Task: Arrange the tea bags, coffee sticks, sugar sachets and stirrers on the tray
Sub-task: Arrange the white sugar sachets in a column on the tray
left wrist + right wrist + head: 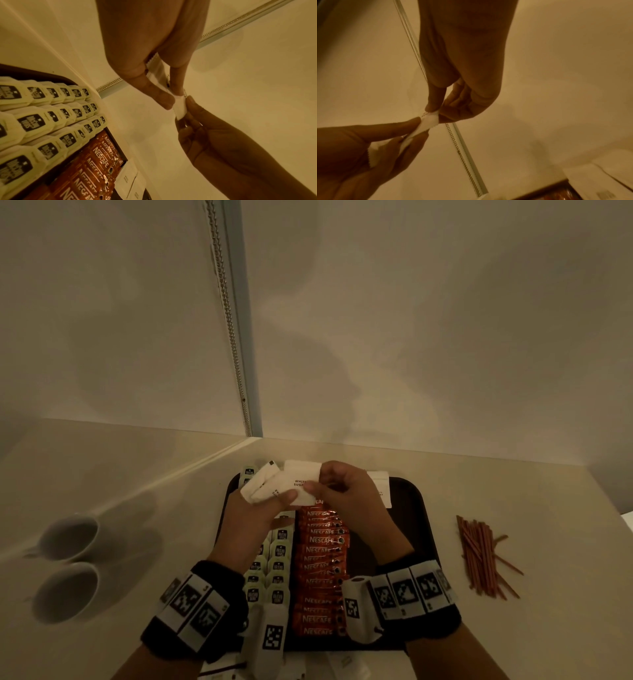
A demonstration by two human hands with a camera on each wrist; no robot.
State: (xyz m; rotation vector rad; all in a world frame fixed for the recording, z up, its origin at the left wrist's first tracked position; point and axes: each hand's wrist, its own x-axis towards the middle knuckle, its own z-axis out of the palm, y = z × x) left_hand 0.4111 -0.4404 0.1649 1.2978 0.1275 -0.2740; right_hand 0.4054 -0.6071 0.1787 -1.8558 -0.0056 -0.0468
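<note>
Above the far end of the dark tray [411,508] my left hand [274,501] holds a small bunch of white sugar sachets [294,477]. My right hand [325,484] pinches the corner of one sachet [429,120] in that bunch between thumb and forefinger. On the tray lie rows of pale tea bags [279,553] at the left and a column of orange coffee sticks [322,559] in the middle. More sugar sachets [380,484] lie at the tray's far right, partly hidden behind my right hand. A loose pile of brown stirrers [479,556] lies on the counter to the right.
Two white cups [68,563] stand on the counter to the left of the tray. A few loose sachets [346,662] lie at the counter's near edge. A wall with a beaded chain [233,337] rises behind the tray.
</note>
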